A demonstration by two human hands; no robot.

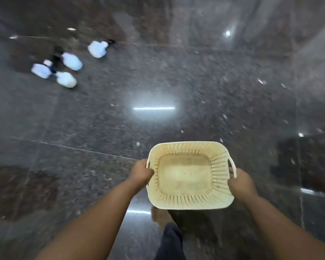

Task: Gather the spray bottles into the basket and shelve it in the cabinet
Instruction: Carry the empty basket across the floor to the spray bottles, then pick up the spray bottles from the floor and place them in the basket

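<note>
Cream plastic basket (189, 175), empty, carried above the polished stone floor (214, 81) | left hand (142, 172) and right hand (241, 182) each closed on a side handle | likely light, stiff, perforated walls; handles the surest hold | four blurred pale spray bottles (65, 61) lie well apart on the floor, probably slick, best taken around the body

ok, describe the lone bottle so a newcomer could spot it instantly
On the dark polished floor, look far upper left of the basket held in both hands. Four pale bottles lie there; three cluster together. The lone bottle lies apart, up and right of them.
</note>
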